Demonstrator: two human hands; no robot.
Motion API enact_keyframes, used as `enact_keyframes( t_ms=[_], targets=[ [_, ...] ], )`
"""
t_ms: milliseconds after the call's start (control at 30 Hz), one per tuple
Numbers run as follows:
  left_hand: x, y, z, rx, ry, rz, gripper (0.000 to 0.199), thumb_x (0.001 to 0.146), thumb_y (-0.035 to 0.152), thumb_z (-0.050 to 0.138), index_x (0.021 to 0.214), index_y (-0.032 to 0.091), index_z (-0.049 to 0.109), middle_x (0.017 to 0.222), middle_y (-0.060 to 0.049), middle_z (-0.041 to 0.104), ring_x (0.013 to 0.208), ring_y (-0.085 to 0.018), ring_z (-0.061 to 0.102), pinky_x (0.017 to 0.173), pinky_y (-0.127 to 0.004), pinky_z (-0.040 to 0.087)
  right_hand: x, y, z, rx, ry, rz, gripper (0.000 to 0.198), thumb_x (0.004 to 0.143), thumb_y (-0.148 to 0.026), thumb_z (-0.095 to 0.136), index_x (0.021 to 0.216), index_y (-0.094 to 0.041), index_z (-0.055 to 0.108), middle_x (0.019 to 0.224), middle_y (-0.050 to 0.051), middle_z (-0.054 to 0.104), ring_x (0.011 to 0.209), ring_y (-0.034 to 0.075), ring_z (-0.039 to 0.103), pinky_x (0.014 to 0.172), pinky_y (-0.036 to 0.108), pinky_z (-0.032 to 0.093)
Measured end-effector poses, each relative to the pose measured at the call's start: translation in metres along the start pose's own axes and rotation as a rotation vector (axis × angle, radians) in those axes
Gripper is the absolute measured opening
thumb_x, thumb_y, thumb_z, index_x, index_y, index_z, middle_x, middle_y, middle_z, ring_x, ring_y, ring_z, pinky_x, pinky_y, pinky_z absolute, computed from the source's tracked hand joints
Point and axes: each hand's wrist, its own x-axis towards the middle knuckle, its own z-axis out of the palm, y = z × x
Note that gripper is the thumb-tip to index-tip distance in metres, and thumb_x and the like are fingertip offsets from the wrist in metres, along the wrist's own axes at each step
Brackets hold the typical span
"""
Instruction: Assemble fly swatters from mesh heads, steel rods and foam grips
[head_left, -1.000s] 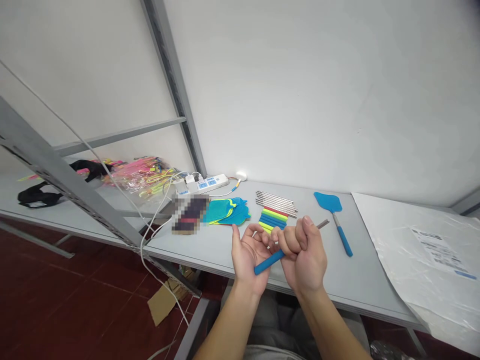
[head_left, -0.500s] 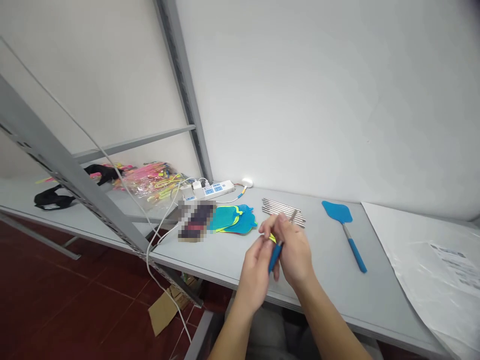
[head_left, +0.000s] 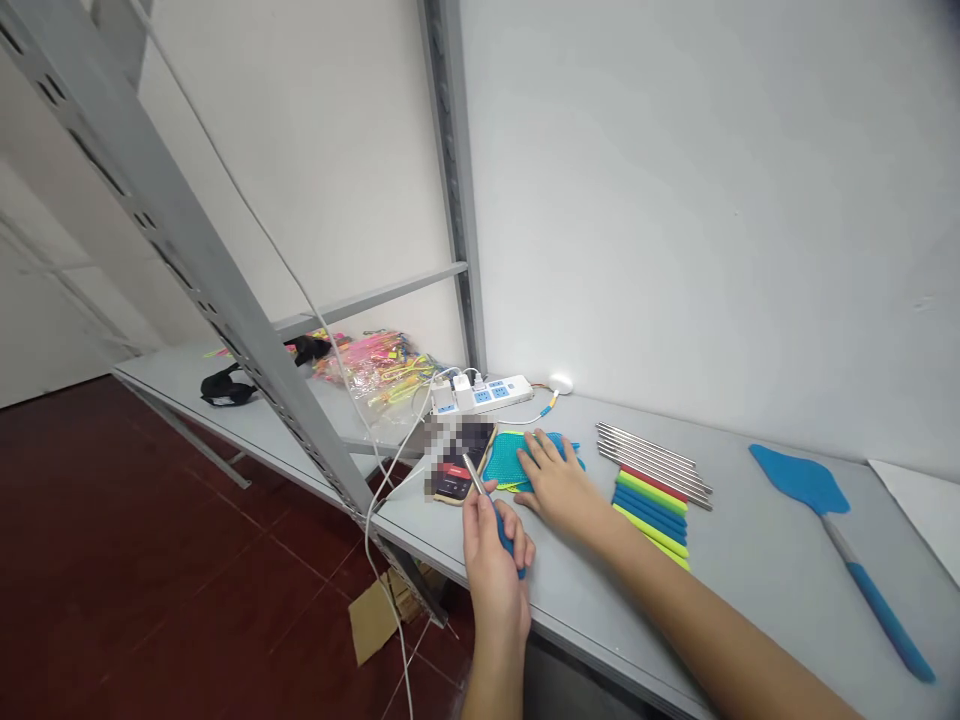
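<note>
My left hand (head_left: 493, 560) is closed around a fly swatter handle, made of a blue grip (head_left: 499, 528) with a silver rod (head_left: 473, 470) pointing up and left. My right hand (head_left: 559, 482) rests with its fingers spread on a pile of blue and yellow mesh fly swatter heads (head_left: 502, 460), covering part of it. Several silver rods (head_left: 652, 458) lie side by side to the right. Below them is a row of blue, yellow and red grips (head_left: 651, 512), partly behind my right forearm. Further right lies a whole blue fly swatter (head_left: 801, 480).
A phone (head_left: 456, 488), partly pixelated, lies left of the swatter heads. Behind it sits a white power strip (head_left: 499, 396) with plugs and cables. A grey metal post (head_left: 247, 330) and a hanging white cable (head_left: 281, 260) stand at left. Bagged colourful items (head_left: 382, 365) lie beyond.
My hands were together at the blue grip. Now my left hand alone holds it, and my right hand has moved left onto the swatter heads. The view has turned left.
</note>
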Motion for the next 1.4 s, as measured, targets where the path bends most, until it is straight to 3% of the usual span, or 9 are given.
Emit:
enact_keyframes(
  t_ms=[167, 300, 367, 467, 533, 633, 767, 967, 1400],
  targets=[
    [0.001, -0.012, 0.002, 0.137, -0.078, -0.041, 0.035, 0.086, 0.052, 0.059, 0.104, 0.023, 0.053, 0.059, 0.009, 0.041, 0.039, -0.003, 0.031, 0.040, -0.015, 0.030, -0.015, 0.004, -0.015, -0.306, -0.017, -0.120, 0.033, 0.092, -0.024, 0.052, 0.122, -0.015, 0.060, 0.138, 0.017, 0.052, 0.134, 0.033, 0.037, 0.109, 0.060, 0.019],
    [-0.012, -0.012, 0.005, 0.210, -0.234, -0.096, 0.028, 0.090, 0.046, 0.055, 0.102, 0.021, 0.055, 0.057, 0.008, 0.040, 0.041, -0.004, 0.030, 0.042, -0.016, 0.028, -0.038, 0.011, -0.044, -0.303, 0.123, -0.169, 0.027, 0.093, -0.015, 0.047, 0.112, -0.021, 0.065, 0.123, 0.011, 0.062, 0.118, 0.027, 0.051, 0.109, 0.057, 0.018],
    [-0.020, -0.011, 0.005, 0.239, -0.382, -0.155, 0.026, 0.092, 0.044, 0.051, 0.101, 0.020, 0.056, 0.058, 0.007, 0.041, 0.042, -0.005, 0.030, 0.043, -0.018, 0.028, -0.060, 0.019, -0.063, -0.228, 0.266, -0.042, 0.027, 0.092, -0.014, 0.046, 0.108, -0.024, 0.066, 0.106, 0.008, 0.067, 0.100, 0.023, 0.058, 0.104, 0.053, 0.025],
    [-0.030, -0.012, 0.007, 0.397, -0.617, -0.226, 0.027, 0.094, 0.043, 0.046, 0.100, 0.020, 0.059, 0.059, 0.005, 0.045, 0.045, -0.007, 0.035, 0.046, -0.020, 0.030, -0.105, 0.031, -0.090, 0.085, 0.611, 0.384, 0.017, 0.091, -0.031, 0.054, 0.094, -0.022, 0.068, 0.068, 0.001, 0.058, 0.067, 0.017, 0.053, 0.082, 0.042, 0.042],
    [-0.037, -0.017, 0.013, 0.601, -0.708, -0.154, 0.027, 0.094, 0.042, 0.047, 0.102, 0.021, 0.063, 0.065, 0.002, 0.054, 0.055, -0.011, 0.046, 0.054, -0.022, 0.037, -0.137, 0.033, -0.102, 0.449, 0.938, 0.753, 0.023, 0.089, -0.041, 0.057, 0.086, -0.020, 0.065, 0.062, -0.002, 0.052, 0.058, 0.014, 0.049, 0.069, 0.035, 0.045],
    [-0.049, -0.028, 0.029, 0.869, -0.843, 0.062, 0.025, 0.093, 0.038, 0.051, 0.106, 0.024, 0.068, 0.092, -0.005, 0.069, 0.084, -0.020, 0.060, 0.075, -0.027, 0.044, -0.180, 0.028, -0.107, 0.963, 1.211, 0.948, 0.024, 0.083, -0.042, 0.066, 0.079, -0.020, 0.058, 0.055, -0.007, 0.043, 0.052, 0.010, 0.043, 0.060, 0.027, 0.045],
    [-0.064, -0.042, 0.044, 0.963, -1.051, 0.198, 0.030, 0.094, 0.035, 0.048, 0.113, 0.027, 0.069, 0.104, -0.006, 0.072, 0.094, -0.023, 0.064, 0.084, -0.030, 0.046, -0.218, 0.017, -0.094, 1.250, 1.278, 0.936, 0.024, 0.075, -0.031, 0.074, 0.077, -0.020, 0.053, 0.054, -0.009, 0.047, 0.045, 0.007, 0.041, 0.055, 0.024, 0.047],
    [-0.062, -0.051, 0.045, 1.085, -1.219, 0.211, 0.031, 0.092, 0.039, 0.050, 0.113, 0.028, 0.070, 0.109, -0.004, 0.072, 0.100, -0.024, 0.065, 0.089, -0.032, 0.046, -0.241, 0.015, -0.082, 1.349, 1.215, 0.899, 0.024, 0.085, -0.038, 0.062, 0.072, -0.019, 0.052, 0.054, -0.004, 0.057, 0.039, 0.007, 0.043, 0.047, 0.022, 0.043],
    [-0.056, -0.055, 0.046, 1.198, -1.251, 0.149, 0.034, 0.093, 0.046, 0.049, 0.115, 0.029, 0.069, 0.119, 0.002, 0.069, 0.111, -0.021, 0.062, 0.097, -0.030, 0.045, -0.241, 0.017, -0.078, 1.326, 1.218, 0.851, 0.026, 0.085, -0.043, 0.058, 0.074, -0.020, 0.051, 0.050, -0.004, 0.054, 0.043, 0.010, 0.048, 0.040, 0.021, 0.033]
  ],
)
